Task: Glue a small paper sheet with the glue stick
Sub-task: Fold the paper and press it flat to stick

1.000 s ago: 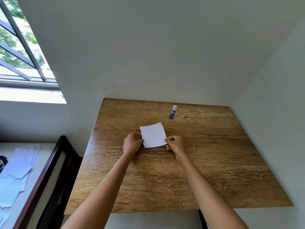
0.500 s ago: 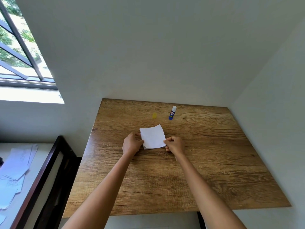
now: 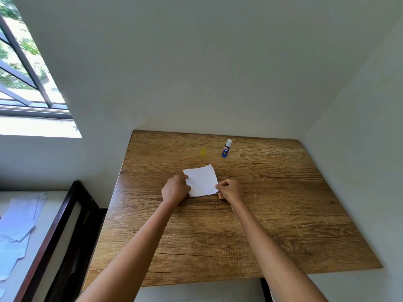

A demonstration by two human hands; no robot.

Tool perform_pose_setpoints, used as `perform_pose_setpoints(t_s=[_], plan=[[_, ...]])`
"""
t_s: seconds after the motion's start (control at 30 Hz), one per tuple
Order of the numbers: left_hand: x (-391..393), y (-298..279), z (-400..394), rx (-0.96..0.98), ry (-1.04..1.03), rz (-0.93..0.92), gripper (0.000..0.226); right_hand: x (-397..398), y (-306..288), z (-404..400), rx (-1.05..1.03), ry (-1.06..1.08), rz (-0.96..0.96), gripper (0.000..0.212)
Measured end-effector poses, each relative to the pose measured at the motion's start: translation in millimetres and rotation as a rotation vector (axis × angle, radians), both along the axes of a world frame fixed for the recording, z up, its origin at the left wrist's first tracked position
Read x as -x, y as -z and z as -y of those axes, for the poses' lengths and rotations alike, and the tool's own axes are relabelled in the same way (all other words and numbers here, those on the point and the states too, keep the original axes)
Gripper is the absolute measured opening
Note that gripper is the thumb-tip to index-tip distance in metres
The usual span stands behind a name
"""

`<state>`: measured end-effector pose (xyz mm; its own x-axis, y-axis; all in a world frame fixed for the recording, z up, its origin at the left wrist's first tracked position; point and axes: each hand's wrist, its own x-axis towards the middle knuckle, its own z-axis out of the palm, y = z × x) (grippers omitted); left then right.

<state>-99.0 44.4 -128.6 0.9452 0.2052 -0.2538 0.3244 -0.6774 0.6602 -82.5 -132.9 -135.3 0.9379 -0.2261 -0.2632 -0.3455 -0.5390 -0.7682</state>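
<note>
One small paper sheet lay on the wooden table, a little beyond its middle, and we had both hands on it. Our left hand gripped the sheet's left edge with curled fingers, and our right hand pinched its near right corner, fingers tucked into a loose fist. The sheet looked slightly lifted or bowed at its far edge, though we could not say whether it was a single layer or a folded piece, since a thin second edge seemed to show along its near side.

Beyond the sheet, well apart from it, the glue stick stood upright near the back of the table, its white tip showing and uncovered. A small yellow cap sat to its left, apart from it, which we judged to be the stick's own cap.

We judged the task fairly far along: the stick was uncapped and set aside, and our hands seemed to be pressing or aligning the paper. Recapping the stick appeared to remain.

No glue was visible on the sheet, and our fingertips beneath its edges were hidden. The label on the stick was too small to read.
</note>
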Motion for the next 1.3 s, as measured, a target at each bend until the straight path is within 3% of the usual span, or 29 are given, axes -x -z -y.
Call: perform_pose_setpoints(t_s=[0.13,0.37,0.57,0.83,1.07,1.3], plan=[[2.2,5.2,-6.4,-0.220,0.136,0.089,0.040,-0.2,0.7,0.3,0.001,-0.004,0.002,0.010],[-6.7,5.3,-24.5,-0.493,0.386,0.066,0.063,1.0,0.4,1.7,0.001,-0.021,0.013,0.009],[-16.8,-2.1,-31.8,-0.544,0.561,-0.053,0.086,1.4,1.0,0.5,0.023,-0.003,0.017,0.009],[-18.5,-8.7,-28.8,-0.571,0.611,-0.169,0.106,3.4,1.5,-1.3,0.014,0.006,0.022,0.008],[-18.9,-9.7,-25.1,-0.508,0.533,-0.153,0.077,4.8,2.5,-2.2,0.007,0.000,0.023,0.007],[-12.2,-11.6,-22.8,-0.593,0.544,-0.119,0.086,5.8,0.9,-3.5,0.000,-0.005,0.017,0.009]])
